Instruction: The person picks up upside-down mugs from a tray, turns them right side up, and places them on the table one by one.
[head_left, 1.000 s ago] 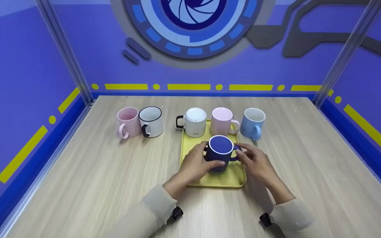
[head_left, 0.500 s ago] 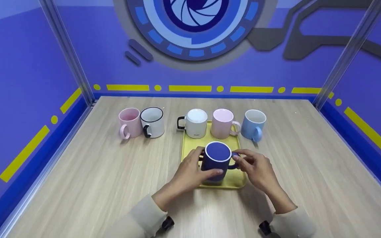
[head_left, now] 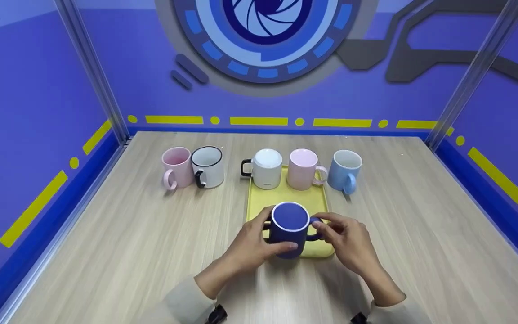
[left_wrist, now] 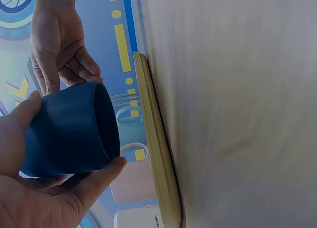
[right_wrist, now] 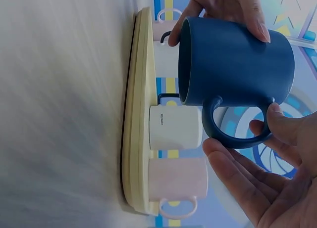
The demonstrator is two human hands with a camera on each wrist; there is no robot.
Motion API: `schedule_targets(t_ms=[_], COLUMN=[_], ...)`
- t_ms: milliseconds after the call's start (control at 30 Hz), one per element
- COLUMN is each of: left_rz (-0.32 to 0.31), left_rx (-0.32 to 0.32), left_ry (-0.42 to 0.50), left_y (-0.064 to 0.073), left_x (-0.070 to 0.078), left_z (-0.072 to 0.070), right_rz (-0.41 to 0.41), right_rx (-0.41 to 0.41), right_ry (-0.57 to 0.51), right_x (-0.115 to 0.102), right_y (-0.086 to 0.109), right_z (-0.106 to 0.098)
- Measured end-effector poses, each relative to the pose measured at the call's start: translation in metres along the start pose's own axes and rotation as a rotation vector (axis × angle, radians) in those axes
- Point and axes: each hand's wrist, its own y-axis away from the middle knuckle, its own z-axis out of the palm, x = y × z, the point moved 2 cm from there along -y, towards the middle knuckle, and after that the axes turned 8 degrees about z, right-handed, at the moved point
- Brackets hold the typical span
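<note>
In the head view a dark blue mug (head_left: 289,240) is held over the near edge of a yellow tray (head_left: 281,195). Its hollow end faces down in the wrist views, apart from the tray, and a white ring edges its top. My left hand (head_left: 246,247) grips the mug's body from the left, thumb across the front and fingers behind. With thumb and forefinger, my right hand (head_left: 352,243) pinches the handle (right_wrist: 210,126). At the tray's far end stand a white mug with a black handle (head_left: 266,173) and a pale pink mug (head_left: 301,173).
On the table (head_left: 151,252) left of the tray, a pink mug (head_left: 180,173) stands beside a white mug with a black rim (head_left: 212,173). A light blue mug (head_left: 341,173) stands just right of the tray's far end. Patterned blue walls enclose the table's back and sides.
Both hands have brought the dark blue mug toward me and slightly left, from over the middle of the tray to its near edge. The other mugs and the tray have stayed put.
</note>
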Motion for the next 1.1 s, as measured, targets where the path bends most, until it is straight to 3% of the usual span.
schedule_targets(t_ms=[433,600,867,1100], left_rz=[-0.042,-0.051,0.000,-0.015], left_rx=[-0.003,0.008,0.008,0.009], left_ry=[0.030,0.060,0.073,0.111], left_y=[0.0077,0.0080,0.0077,0.0089], left_x=[0.0021,0.0008,0.0027,0.0065], left_z=[-0.0069,-0.0083,-0.0069,-0.0065], right_rz=[-0.008,-0.042,-0.129,-0.190], right_rx=[-0.055,-0.154,-0.301,-0.406], right_ry=[0.017,-0.054,-0.119,-0.182], right_x=[0.0002,0.0022,0.0077,0.0087], right_y=[0.0084,0.0067,0.0043,0.0027], right_z=[0.0029,0.0039,0.0059,0.0076])
